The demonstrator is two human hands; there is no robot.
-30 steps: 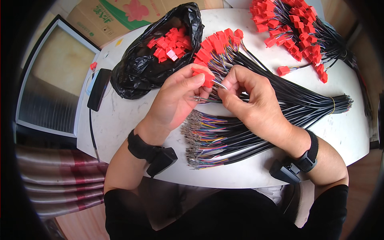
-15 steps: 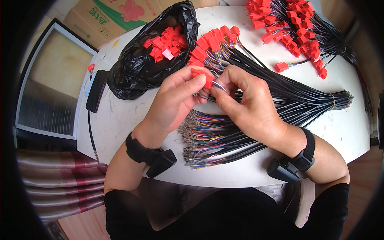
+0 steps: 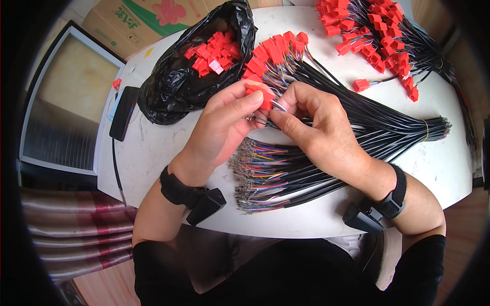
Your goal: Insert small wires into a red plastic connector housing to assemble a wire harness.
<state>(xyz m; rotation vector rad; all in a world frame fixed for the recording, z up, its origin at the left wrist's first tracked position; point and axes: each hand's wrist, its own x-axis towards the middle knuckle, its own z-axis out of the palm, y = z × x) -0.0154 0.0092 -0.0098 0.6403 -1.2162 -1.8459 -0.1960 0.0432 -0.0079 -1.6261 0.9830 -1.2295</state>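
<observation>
My left hand (image 3: 227, 115) pinches a red plastic connector housing (image 3: 266, 98) between thumb and fingers. Thin wires (image 3: 278, 105) run out of the housing's right end, and my right hand (image 3: 319, 120) grips them between thumb and forefinger. Beneath both hands lies a tied bundle of black cables (image 3: 352, 109). Its far cables end in red housings (image 3: 273, 48); the near ones end in bare coloured wires with small metal terminals (image 3: 247, 178). My right fingers partly hide the wires being held.
A black plastic bag (image 3: 168, 97) with loose red housings (image 3: 215, 53) lies open at the far left. A second cable bundle with red housings (image 3: 380, 35) is at the far right. A dark phone (image 3: 124, 113) rests near the white table's (image 3: 153, 158) left edge.
The hands keep almost the same pose around the red connector housing. My right hand has shifted very slightly; the whole view has moved a little too.
</observation>
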